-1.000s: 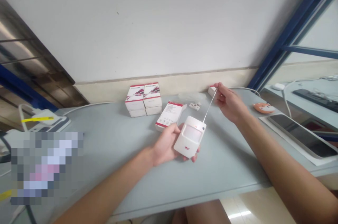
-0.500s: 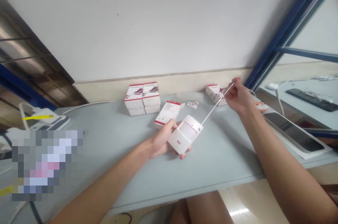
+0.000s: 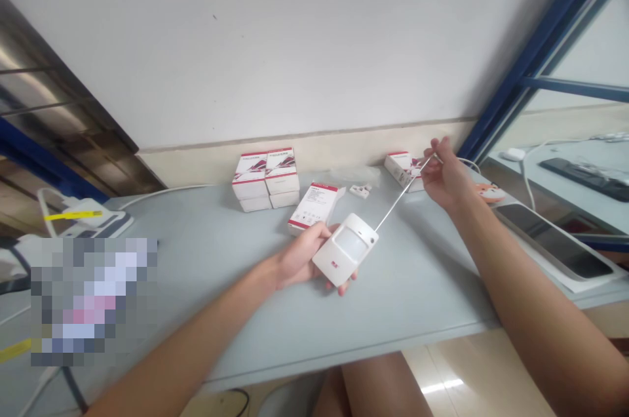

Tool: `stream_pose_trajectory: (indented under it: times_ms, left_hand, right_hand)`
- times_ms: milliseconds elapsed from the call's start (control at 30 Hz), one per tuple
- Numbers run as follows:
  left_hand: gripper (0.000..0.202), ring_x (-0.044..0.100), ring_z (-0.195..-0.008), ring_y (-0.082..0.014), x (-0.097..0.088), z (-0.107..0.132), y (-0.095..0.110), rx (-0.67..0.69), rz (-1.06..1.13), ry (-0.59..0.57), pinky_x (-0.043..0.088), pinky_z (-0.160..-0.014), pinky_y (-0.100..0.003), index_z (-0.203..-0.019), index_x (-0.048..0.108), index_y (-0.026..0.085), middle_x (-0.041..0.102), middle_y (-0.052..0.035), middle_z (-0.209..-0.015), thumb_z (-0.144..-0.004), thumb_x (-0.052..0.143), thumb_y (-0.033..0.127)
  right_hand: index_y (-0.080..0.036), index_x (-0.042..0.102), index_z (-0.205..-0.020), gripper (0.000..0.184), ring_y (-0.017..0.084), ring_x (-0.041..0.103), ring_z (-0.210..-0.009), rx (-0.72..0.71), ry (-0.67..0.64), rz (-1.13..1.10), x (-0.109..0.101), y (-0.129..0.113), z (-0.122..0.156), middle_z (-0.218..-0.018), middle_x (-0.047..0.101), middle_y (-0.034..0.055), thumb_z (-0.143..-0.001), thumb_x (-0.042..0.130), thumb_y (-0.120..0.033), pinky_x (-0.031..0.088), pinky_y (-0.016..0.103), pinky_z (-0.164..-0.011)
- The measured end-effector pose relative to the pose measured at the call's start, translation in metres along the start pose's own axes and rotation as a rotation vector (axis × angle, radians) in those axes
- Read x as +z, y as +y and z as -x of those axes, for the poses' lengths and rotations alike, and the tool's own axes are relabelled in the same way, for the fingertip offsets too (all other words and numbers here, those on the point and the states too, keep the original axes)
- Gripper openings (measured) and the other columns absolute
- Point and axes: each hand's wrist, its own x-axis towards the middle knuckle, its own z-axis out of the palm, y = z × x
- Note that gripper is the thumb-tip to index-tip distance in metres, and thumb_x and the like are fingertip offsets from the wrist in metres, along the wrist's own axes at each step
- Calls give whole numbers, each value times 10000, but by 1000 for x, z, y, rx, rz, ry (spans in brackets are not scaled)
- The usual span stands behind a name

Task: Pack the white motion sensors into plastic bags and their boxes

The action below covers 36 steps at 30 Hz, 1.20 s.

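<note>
A white motion detector [image 3: 350, 250] with a pale sensor window rests tilted in my left hand [image 3: 301, 254], whose thumb and fingers wrap its lower left side. A thin metal telescopic antenna [image 3: 396, 205] sticks out from the detector's upper right corner, fully drawn out as far as I can see. My right hand [image 3: 445, 174] pinches the antenna's far end between closed fingertips. Just behind the detector lies an open white-and-red box [image 3: 314, 206], with a small white bracket [image 3: 359, 191] beside it.
Several stacked white-and-red boxes [image 3: 265, 178] stand by the wall. Another box [image 3: 399, 168] sits behind my right hand. At right are a phone [image 3: 555, 241] and an orange item [image 3: 489, 192]; at left, a power strip [image 3: 105, 223] with cables. A mirror [image 3: 580, 161] leans at right.
A small red light at the top of the detector has gone out. Both hands keep their holds with hardly any movement; the camera view has shifted slightly.
</note>
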Motion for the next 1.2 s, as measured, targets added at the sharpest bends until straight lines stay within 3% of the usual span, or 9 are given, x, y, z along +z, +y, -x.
stream_pose_trajectory:
  times_ms: [200, 467, 633, 800, 1000, 1200]
  left_hand:
    - [456, 724, -697, -276, 0, 0, 0, 15, -3, -8, 425, -609, -331, -1241, 536, 154, 761, -158, -942, -966, 340, 460]
    - [457, 748, -748, -297, -2, 2, 2, 24, 29, -42, 439, -620, -330, -1302, 526, 152, 774, -182, -998, -982, 386, 446]
    - [376, 771, -768, -302, 2, 1, -2, 53, 46, -19, 460, -592, -316, -1276, 497, 189, 771, -167, -1002, -1016, 422, 449]
    - [331, 769, -777, -284, 9, 2, -4, 43, 28, 9, 459, -588, -303, -1233, 494, 211, 758, -148, -990, -1031, 427, 464]
    - [283, 748, -719, -264, 24, -2, -6, 191, 119, 86, 424, -589, -300, -1176, 485, 194, 748, -142, -929, -1042, 373, 417]
    - [339, 719, -652, -269, 40, 3, 0, 321, 168, 167, 435, -650, -358, -1186, 513, 165, 747, -152, -879, -1056, 333, 421]
  right_hand:
    - [-221, 633, -840, 326, -7, 487, -500, 15, 26, -69, -2, -1, 0, -750, 593, -77, -839, 917, -381, 473, 47, -461]
    - [-253, 659, -968, 254, 10, 449, -477, 54, 39, 7, 2, -6, 6, -714, 556, -97, -861, 886, -293, 420, 92, -421]
    - [-249, 636, -986, 228, 24, 436, -461, -8, 160, -28, 5, -5, 6, -718, 574, -96, -894, 845, -246, 384, 123, -406]
    - [-241, 622, -938, 208, 37, 430, -469, -59, 192, -9, 10, -3, 9, -727, 599, -79, -903, 826, -249, 358, 142, -402]
    - [-243, 616, -832, 346, 75, 456, -544, -158, -38, 169, 27, 13, 29, -754, 660, -29, -766, 928, -376, 363, 192, -458]
    - [-276, 608, -865, 342, 114, 431, -543, -158, -267, 300, 37, 29, 46, -786, 686, -16, -830, 873, -489, 323, 285, -509]
